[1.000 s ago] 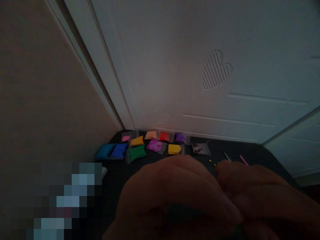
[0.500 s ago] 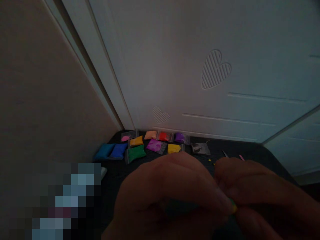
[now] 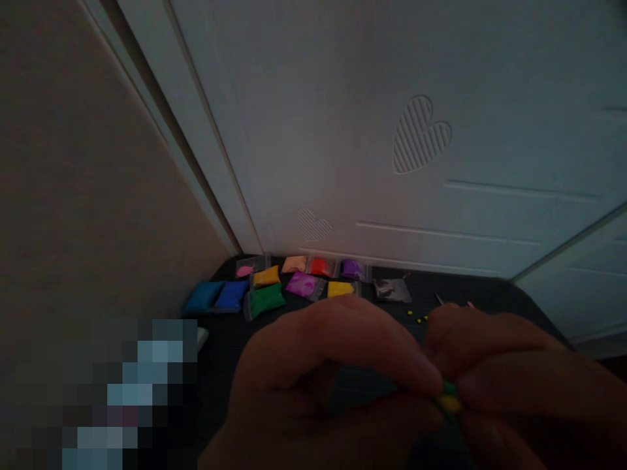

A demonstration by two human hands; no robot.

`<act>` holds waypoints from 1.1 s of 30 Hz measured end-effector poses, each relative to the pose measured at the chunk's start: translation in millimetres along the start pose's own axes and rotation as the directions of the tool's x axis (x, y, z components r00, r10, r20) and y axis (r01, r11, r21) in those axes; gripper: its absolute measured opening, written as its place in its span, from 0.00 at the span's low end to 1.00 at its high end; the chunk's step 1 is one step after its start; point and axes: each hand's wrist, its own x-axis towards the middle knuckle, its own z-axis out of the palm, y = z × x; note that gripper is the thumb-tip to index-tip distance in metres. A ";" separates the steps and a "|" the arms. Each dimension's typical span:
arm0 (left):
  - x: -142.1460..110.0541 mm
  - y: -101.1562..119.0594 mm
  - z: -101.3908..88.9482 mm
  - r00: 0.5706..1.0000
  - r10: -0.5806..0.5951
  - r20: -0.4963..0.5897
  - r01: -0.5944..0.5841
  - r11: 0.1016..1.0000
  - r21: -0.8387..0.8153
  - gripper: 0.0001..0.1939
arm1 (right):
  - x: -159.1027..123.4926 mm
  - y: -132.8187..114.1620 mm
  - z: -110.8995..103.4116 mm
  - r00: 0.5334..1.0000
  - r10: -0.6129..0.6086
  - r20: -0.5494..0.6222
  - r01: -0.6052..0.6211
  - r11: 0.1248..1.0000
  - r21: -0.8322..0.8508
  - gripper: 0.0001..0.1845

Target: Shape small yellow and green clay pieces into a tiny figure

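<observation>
Between my fingertips, low and right of centre, is a small green and yellow piece of modelling clay (image 3: 449, 403). My left hand (image 3: 313, 372) pinches it from the left with thumb and forefinger. From the right, the fingers of my right hand (image 3: 519, 378) press on the same piece. Most of the clay is covered by fingers, so its full shape cannot be made out. Beyond my right hand, several tiny yellow and dark bits (image 3: 418, 320) lie on the dark table (image 3: 230, 365).
Clear bags of coloured clay, among them a green bag (image 3: 267, 300), a blue bag (image 3: 232, 296) and a purple bag (image 3: 353, 267), line the table's back. A pointed metal tool (image 3: 439, 299) and a pink stick (image 3: 471, 304) lie behind my right hand. A white panel (image 3: 343, 130) rises behind.
My fingertips have shifted on the clay, and more of its green and yellow now shows. The gap between my left thumb and forefinger has widened a little.
</observation>
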 end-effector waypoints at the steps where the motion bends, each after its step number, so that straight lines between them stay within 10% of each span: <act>1: 0.7 1.3 -0.5 1.000 -0.019 0.020 0.021 0.998 -0.056 0.11 | 0.3 -0.4 -0.1 1.000 -0.006 0.008 0.006 1.000 -0.005 0.03; 25: 5.7 -0.9 -0.8 0.980 -0.179 0.082 0.196 0.932 -0.306 0.13 | 2.6 -2.2 8.7 0.992 0.007 -0.128 -0.016 0.998 -0.069 0.03; 33: 4.4 -3.3 -1.8 0.964 -0.235 0.125 0.264 0.904 -0.336 0.13 | 6.9 -0.2 0.7 0.998 -0.058 -0.005 0.058 0.997 -0.060 0.03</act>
